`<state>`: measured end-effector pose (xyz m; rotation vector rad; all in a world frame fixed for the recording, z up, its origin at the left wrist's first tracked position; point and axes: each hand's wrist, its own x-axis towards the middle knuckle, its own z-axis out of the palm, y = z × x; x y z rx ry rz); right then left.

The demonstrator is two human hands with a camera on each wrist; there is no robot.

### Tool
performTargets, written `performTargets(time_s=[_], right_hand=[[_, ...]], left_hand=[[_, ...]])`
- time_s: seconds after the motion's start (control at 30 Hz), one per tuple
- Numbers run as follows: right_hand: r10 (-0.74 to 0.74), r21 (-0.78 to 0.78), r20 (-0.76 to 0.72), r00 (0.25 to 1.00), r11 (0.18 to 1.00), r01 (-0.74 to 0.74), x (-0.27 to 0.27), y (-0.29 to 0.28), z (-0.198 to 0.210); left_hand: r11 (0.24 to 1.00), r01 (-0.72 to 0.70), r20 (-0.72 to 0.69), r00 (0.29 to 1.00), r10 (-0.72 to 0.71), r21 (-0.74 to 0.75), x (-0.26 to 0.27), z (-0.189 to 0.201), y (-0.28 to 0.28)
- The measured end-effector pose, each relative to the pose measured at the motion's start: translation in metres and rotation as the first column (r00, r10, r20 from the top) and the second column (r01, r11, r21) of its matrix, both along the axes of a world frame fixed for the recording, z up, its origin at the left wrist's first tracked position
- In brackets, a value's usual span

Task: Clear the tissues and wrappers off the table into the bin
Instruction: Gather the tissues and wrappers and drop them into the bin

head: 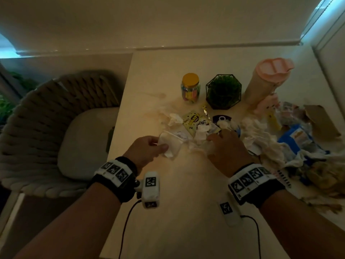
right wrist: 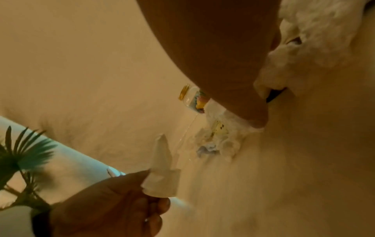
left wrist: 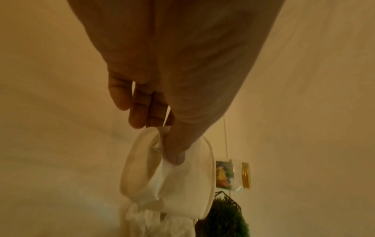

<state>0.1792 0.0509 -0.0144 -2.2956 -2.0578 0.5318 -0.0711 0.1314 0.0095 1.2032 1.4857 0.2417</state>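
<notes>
My left hand point(head: 160, 144) pinches a white, partly see-through wrapper point(head: 170, 144) between thumb and fingers, just above the pale table point(head: 168, 212). The left wrist view shows the thumb pressed into the wrapper point(left wrist: 168, 173). My right hand point(head: 216, 139) lies fingers-down, curled over crumpled white tissues point(head: 211, 149) in the middle of the table. A yellow snack wrapper point(head: 194, 122) lies just beyond both hands. More tissues point(head: 261, 135) are heaped to the right. The right wrist view shows my fingertip on a tissue point(right wrist: 233, 115). No bin is in view.
At the back stand a yellow-lidded jar point(head: 190, 88), a plant in a black wire pot point(head: 223, 92) and a pink-lidded tumbler point(head: 265, 81). A blue wrapper point(head: 296, 137) and brown paper point(head: 321, 120) lie at the right. A woven chair point(head: 56, 118) stands left of the table.
</notes>
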Motion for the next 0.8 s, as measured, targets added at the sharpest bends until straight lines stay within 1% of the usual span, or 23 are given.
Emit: performTargets(time_s=[0.07,0.1,0.17,0.2,0.27,0.3,0.37,0.47,0.53,0.57,0.6,0.63,0.67,0.7,0.73,0.8], right_hand=[[0.082,-0.094,0.103,0.991,0.993,-0.072,0.000,0.007,-0.010],[0.100,-0.083,0.118,0.988,0.992,-0.090,-0.002,0.008,-0.008],[0.082,0.036,0.080,0.993,0.996,-0.085,-0.005,0.006,0.006],[0.053,0.106,0.034,0.998,0.993,-0.056,-0.005,0.003,0.011],[0.017,0.182,-0.106,0.994,0.983,0.003,-0.002,-0.004,0.020],[0.026,0.211,-0.182,0.983,0.977,0.013,0.001,-0.008,0.023],[0.028,0.217,-0.342,0.939,0.975,0.050,0.008,-0.017,0.028],[-0.022,0.220,-0.537,0.843,0.962,0.165,0.016,-0.027,0.040],[-0.125,0.163,-0.626,0.770,0.945,0.285,0.020,-0.029,0.044],[-0.180,0.109,-0.683,0.708,0.933,0.342,0.021,-0.028,0.042],[-0.231,0.038,-0.752,0.618,0.920,0.390,0.021,-0.027,0.041],[-0.275,-0.042,-0.822,0.498,0.903,0.428,0.020,-0.025,0.041],[-0.301,-0.098,-0.867,0.397,0.884,0.458,0.018,-0.022,0.043],[-0.302,-0.111,-0.890,0.342,0.870,0.480,0.017,-0.018,0.044],[-0.288,-0.088,-0.893,0.345,0.865,0.495,0.017,-0.014,0.047],[-0.267,-0.032,-0.881,0.391,0.858,0.513,0.018,-0.007,0.050]], left_hand=[[0.999,-0.006,0.030,1.000,0.007,-0.042,-0.010,0.002,-0.003],[0.998,-0.016,0.047,0.999,0.019,-0.060,-0.013,0.002,-0.003],[0.997,-0.021,0.072,0.997,0.027,-0.076,-0.017,0.001,-0.001],[0.998,-0.006,0.082,0.997,0.012,-0.067,-0.018,0.002,0.000],[0.998,0.055,0.085,0.995,-0.054,-0.004,-0.015,0.005,0.003],[0.994,0.100,0.074,0.992,-0.103,0.047,-0.012,0.006,0.005],[0.966,0.210,0.008,0.977,-0.214,0.151,-0.003,0.009,0.009],[0.885,0.392,-0.100,0.920,-0.379,0.253,0.016,0.010,0.016],[0.794,0.533,-0.159,0.846,-0.509,0.293,0.030,0.008,0.020],[0.753,0.589,-0.195,0.808,-0.556,0.291,0.037,0.007,0.021],[0.727,0.627,-0.230,0.779,-0.584,0.279,0.044,0.006,0.022],[0.713,0.650,-0.270,0.759,-0.592,0.263,0.050,0.004,0.022],[0.708,0.660,-0.306,0.748,-0.589,0.253,0.054,0.002,0.023],[0.706,0.662,-0.335,0.744,-0.578,0.252,0.057,0.001,0.024],[0.705,0.660,-0.352,0.745,-0.567,0.260,0.057,0.000,0.024],[0.705,0.650,-0.366,0.753,-0.547,0.284,0.054,-0.003,0.025]])
